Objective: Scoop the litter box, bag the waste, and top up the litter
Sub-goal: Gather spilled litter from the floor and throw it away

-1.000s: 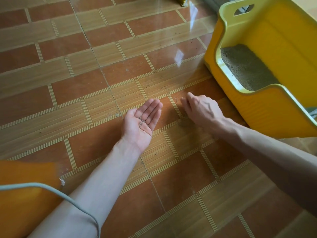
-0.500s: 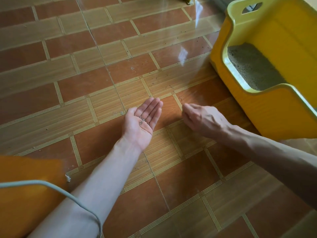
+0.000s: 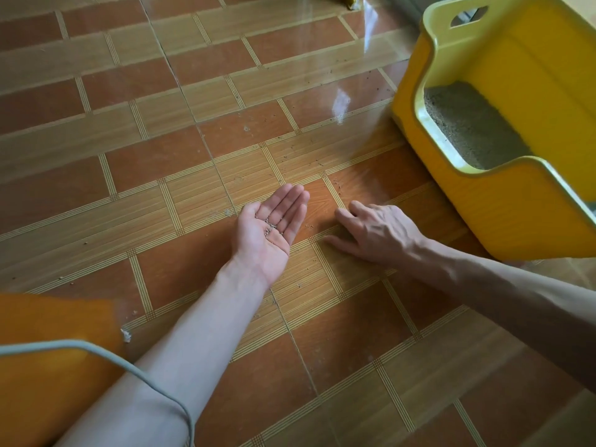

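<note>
A yellow litter box (image 3: pixel 503 217) with a high back and a handle slot stands on the tiled floor at the right, grey litter (image 3: pixel 467 127) inside it. My left hand (image 3: pixel 271 230) lies palm up in the middle of the view, fingers straight, with several grey litter grains (image 3: pixel 269 225) in the palm. My right hand (image 3: pixel 377 230) is palm down just right of it, fingers spread low over the floor, left of the box's front corner. Loose grains (image 3: pixel 337 185) dot the tiles around both hands.
The floor is orange and tan glossy tile (image 3: pixel 161 140) with scattered litter specks. An orange garment (image 3: pixel 48 350) and a grey cable (image 3: pixel 129 366) fill the lower left. A small yellow object (image 3: pixel 351 0) sits at the top edge.
My right hand went from curled fingers near the floor to a flatter, spread pose lower and closer to my left hand. The left palm stayed still with its grains. The view shifted slightly.
</note>
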